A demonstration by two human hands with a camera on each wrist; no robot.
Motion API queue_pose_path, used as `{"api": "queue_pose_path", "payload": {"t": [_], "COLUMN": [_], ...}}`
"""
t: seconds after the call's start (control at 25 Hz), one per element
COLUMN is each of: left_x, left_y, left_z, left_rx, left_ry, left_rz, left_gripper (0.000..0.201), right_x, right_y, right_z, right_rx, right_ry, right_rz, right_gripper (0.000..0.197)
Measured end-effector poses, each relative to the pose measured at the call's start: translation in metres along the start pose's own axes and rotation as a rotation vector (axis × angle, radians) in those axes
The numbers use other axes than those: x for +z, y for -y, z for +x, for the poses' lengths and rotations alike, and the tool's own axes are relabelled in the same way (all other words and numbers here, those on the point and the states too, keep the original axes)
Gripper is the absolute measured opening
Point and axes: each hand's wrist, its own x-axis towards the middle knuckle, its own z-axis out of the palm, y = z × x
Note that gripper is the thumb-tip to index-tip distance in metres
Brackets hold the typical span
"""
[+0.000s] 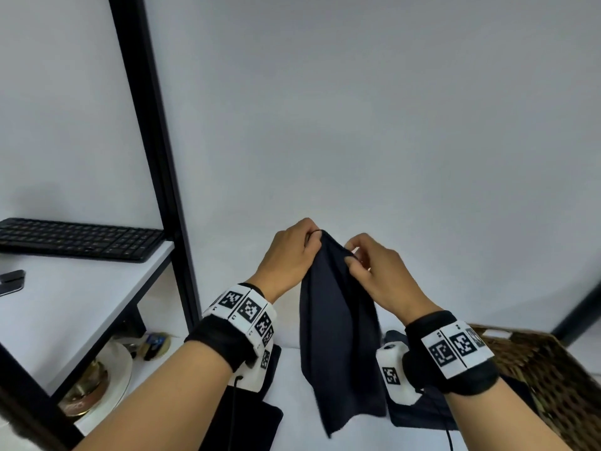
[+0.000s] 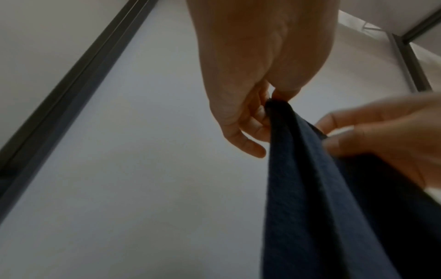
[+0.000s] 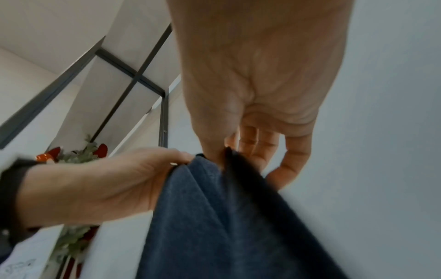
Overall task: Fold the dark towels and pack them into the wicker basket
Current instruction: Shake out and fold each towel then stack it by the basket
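A dark towel point(image 1: 338, 323) hangs in the air between the two hands, held up by its top edge. It is deep navy, close to black in the head view and bluer in the wrist views, with a soft, faintly nubby weave. It falls in long vertical folds, bunched narrow at the top and widening downward, and its lower edge hangs uneven, one corner dropping lower than the rest.

The left hand point(image 1: 287, 255) pinches the top of the towel between thumb and fingers, the other fingers curled loosely beside the cloth. The right hand point(image 1: 374, 271) pinches the same top edge just beside it, thumb and forefinger closed on the fabric, so the two grips sit nearly together.

Below the hands, more dark towels point(image 1: 247, 421) lie flat on a white surface point(image 1: 289, 402), one under the left wrist and another under the right. A wicker basket point(image 1: 549, 369) of brown weave stands just to the right of the right wrist.

Left of the left hand a black keyboard point(image 1: 78, 239) lies on a white shelf point(image 1: 81, 307) in a black metal frame point(image 1: 153, 141), with a white plate point(image 1: 113, 379) on the level beneath. Beyond the hands is a plain pale grey wall point(image 1: 390, 109)
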Motion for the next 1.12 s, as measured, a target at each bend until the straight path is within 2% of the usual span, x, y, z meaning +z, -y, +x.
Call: {"api": "queue_pose_path", "payload": {"t": [0.12, 0.24, 0.32, 0.44, 0.52, 0.56, 0.6, 0.64, 0.68, 0.72, 0.8, 0.88, 0.96, 1.04, 1.12], "left_x": [-0.003, -0.013, -0.024, -0.043, -0.040, -0.034, -0.023, -0.010, 0.003, 0.013, 0.016, 0.011, 0.007, 0.008, 0.016], "left_y": [0.000, 0.011, 0.022, 0.037, 0.034, 0.027, 0.018, 0.008, -0.001, -0.008, -0.017, -0.014, -0.010, -0.015, -0.021], "left_z": [0.008, 0.014, 0.014, 0.011, 0.005, 0.002, 0.000, 0.000, 0.000, 0.002, 0.011, 0.018, 0.020, 0.018, 0.018], "left_rx": [-0.010, -0.046, -0.091, -0.220, -0.220, -0.174, -0.126, -0.083, -0.049, -0.011, -0.002, -0.069, -0.101, -0.100, -0.070], "left_ry": [-0.060, -0.152, -0.229, -0.361, -0.397, -0.340, -0.217, -0.026, 0.147, 0.224, 0.166, 0.102, 0.125, 0.202, 0.261], "left_rz": [-0.063, -0.081, -0.099, -0.141, -0.145, -0.174, -0.172, -0.124, -0.034, 0.037, 0.044, -0.045, -0.110, -0.148, -0.159], "left_gripper": [0.021, 0.020, 0.019, 0.022, 0.012, 0.007, 0.023, 0.040, 0.045, 0.035, 0.010, 0.019, 0.020, 0.016, 0.027], "right_x": [0.008, 0.009, 0.002, -0.019, -0.033, -0.037, -0.039, -0.039, -0.038, -0.034, -0.024, -0.017, -0.015, -0.017, -0.020], "right_y": [-0.034, -0.071, -0.087, -0.087, -0.066, -0.049, -0.032, -0.015, 0.000, 0.011, 0.016, 0.000, -0.014, -0.018, -0.011], "right_z": [-0.003, -0.015, -0.022, -0.025, -0.016, -0.010, -0.001, 0.009, 0.018, 0.025, 0.030, 0.023, 0.011, 0.011, 0.019], "right_rx": [0.107, 0.286, 0.334, 0.327, 0.225, 0.154, 0.085, 0.026, -0.012, -0.021, 0.039, 0.173, 0.296, 0.306, 0.229], "right_ry": [0.151, 0.110, 0.040, -0.087, -0.078, -0.044, -0.010, 0.014, 0.023, 0.015, -0.038, -0.020, 0.025, 0.002, -0.008], "right_rz": [-0.186, -0.126, -0.052, 0.109, 0.205, 0.224, 0.217, 0.184, 0.149, 0.126, 0.165, 0.336, 0.557, 0.619, 0.539], "right_gripper": [0.019, 0.007, 0.008, 0.015, 0.018, 0.022, 0.024, 0.022, 0.018, 0.011, 0.003, 0.009, 0.014, 0.014, 0.012]}}
